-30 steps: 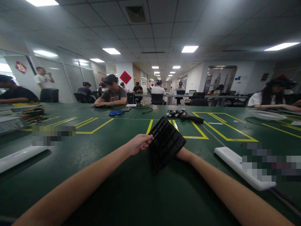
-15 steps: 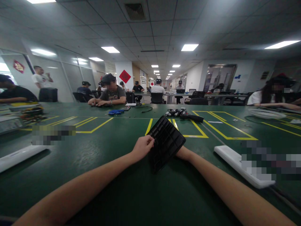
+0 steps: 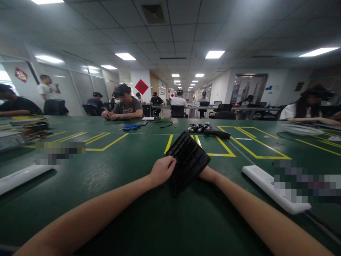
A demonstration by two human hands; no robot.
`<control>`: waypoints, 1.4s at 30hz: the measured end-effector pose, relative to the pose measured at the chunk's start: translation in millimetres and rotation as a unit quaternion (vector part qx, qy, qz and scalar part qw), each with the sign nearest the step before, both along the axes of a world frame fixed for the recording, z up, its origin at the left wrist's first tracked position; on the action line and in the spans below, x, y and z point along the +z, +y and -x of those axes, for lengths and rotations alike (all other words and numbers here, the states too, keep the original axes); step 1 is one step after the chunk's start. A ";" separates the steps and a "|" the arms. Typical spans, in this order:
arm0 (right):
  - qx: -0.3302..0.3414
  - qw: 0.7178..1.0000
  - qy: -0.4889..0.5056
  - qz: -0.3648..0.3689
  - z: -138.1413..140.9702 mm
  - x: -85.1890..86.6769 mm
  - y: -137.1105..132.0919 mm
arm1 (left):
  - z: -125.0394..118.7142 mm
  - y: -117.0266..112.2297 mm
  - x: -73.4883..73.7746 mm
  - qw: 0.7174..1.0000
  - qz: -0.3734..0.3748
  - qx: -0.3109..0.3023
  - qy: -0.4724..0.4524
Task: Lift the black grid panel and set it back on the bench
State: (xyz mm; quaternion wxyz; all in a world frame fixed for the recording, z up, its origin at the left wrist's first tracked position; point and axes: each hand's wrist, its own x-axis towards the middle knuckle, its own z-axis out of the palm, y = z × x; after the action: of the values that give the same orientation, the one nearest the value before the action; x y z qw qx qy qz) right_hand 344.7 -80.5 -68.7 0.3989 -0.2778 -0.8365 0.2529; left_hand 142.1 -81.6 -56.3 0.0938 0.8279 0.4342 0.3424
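Observation:
A black compartment tray [image 3: 189, 161], divided into small cells, is held up tilted above the green table, its open side facing me. My right hand [image 3: 207, 174] grips it from behind at the lower right; the tray hides most of its fingers. At the tray's left side is my left hand [image 3: 163, 170], fingers closed in a pinch close to the cells. Whatever lies between those fingertips is too small to make out.
White power strips lie to the left [image 3: 23, 177] and right [image 3: 275, 190] on the green table [image 3: 128, 209]. Farther back are a black-handled tool [image 3: 217, 133], blue gloves [image 3: 131, 127] and yellow tape outlines. Several people sit around the room.
My left hand has shifted slightly, its pinched fingers turning a little toward the tray. The tray and my right hand stay almost still.

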 end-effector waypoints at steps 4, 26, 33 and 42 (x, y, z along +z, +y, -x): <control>0.002 1.000 -0.008 -0.005 0.7 -0.5 0.8 | -0.7 5.3 3.0 0.997 0.059 0.014 -0.046; 0.021 0.999 -0.012 -0.028 1.3 1.2 1.2 | 2.8 17.6 14.4 0.929 0.327 -0.070 -0.156; 0.013 1.000 -0.023 -0.010 2.9 -5.6 9.9 | 1.4 17.8 13.1 0.998 0.039 -0.006 0.054; -0.409 0.888 -0.209 -0.016 -72.2 -8.9 45.6 | 100.7 76.2 41.2 0.917 0.081 0.368 0.131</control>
State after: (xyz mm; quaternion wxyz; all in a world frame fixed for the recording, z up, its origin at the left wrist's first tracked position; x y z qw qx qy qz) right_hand 416.9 -34.9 -77.6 0.2870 -0.6353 -0.7169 -0.0102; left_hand 41.4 -5.4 -15.2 -0.0302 0.6364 0.7430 0.2050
